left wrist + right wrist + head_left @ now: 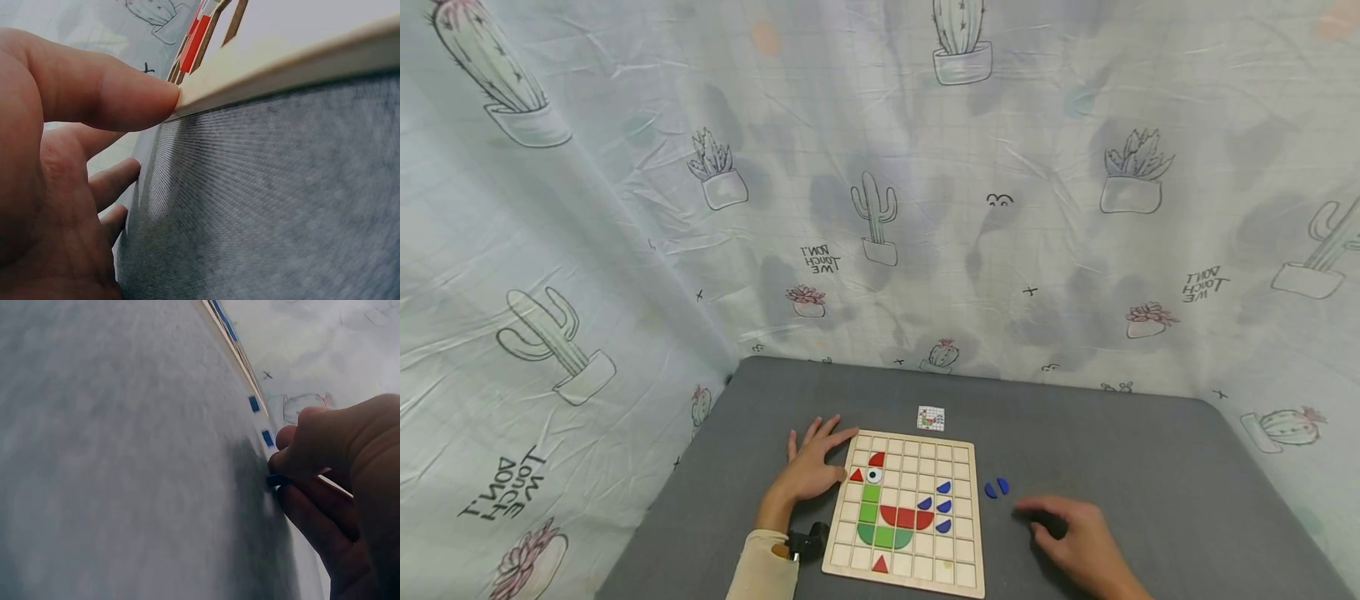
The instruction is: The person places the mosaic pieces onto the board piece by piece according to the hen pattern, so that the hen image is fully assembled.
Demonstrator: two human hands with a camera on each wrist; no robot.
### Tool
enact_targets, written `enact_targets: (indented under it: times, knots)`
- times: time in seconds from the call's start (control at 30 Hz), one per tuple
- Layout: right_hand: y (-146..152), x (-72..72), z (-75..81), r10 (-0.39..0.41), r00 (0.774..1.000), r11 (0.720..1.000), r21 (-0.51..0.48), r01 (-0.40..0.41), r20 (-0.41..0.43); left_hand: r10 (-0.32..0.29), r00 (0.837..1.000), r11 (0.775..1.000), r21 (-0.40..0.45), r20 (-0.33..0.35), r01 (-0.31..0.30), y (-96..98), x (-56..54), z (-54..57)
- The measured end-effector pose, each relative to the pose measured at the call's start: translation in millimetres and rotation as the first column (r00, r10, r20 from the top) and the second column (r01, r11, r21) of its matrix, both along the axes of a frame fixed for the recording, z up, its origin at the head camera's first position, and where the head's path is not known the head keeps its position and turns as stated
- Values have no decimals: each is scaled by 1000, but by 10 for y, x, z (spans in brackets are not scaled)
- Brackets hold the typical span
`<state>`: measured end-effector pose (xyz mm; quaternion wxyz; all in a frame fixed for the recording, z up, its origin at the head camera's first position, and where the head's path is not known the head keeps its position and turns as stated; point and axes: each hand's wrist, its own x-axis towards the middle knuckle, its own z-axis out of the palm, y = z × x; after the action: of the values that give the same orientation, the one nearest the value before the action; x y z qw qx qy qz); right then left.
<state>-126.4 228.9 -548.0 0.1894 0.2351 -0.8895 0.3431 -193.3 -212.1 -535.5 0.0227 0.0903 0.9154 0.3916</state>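
Observation:
My left hand (811, 468) rests at the left edge of the wooden grid board (964, 527), fingers spread, its thumb (134, 94) touching the rim. Off the board's right side, my right hand (1081, 537) is low over the table. In the right wrist view it pinches a small blue piece (277, 480) between thumb and fingers; the piece's full shape is hidden. Two blue half-round pieces (1003, 486) lie between that hand and the board. On the board sit red half-rounds (906, 518), green squares (870, 493), blue half-rounds (943, 506), red triangles (880, 564) and an eye tile (874, 475).
A small picture card (931, 418) lies just beyond the board's far edge. The grey table (1045, 433) is bordered by a cactus-print curtain (925, 250) behind and at both sides. A black strap (807, 543) is around my left wrist.

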Motion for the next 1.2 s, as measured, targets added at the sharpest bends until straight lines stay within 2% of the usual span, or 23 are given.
enact_targets:
  times: [0.27,0.5,0.67,0.77,1.07,1.2]
  knots:
    - [161,150,31,-107,990,994,14,107,91,-3,1000,1000,-5,5,3,5,8,37]
    - [291,253,-23,-157,988,988,1,157,2,-4,1000,1000,-10,7,4,13,5,40]
    - [361,322,-45,-218,975,976,9,218,30,-3,1000,1000,-8,8,3,12,4,37]
    - [365,321,-60,-227,974,974,18,227,15,-2,1000,1000,-9,6,2,6,4,35]
    - [239,224,-130,-164,981,986,13,166,-100,-4,1000,1000,-10,3,4,-3,0,20]
    - [120,222,-86,-197,979,980,7,198,-55,-5,1000,1000,-13,1,5,1,-4,11]
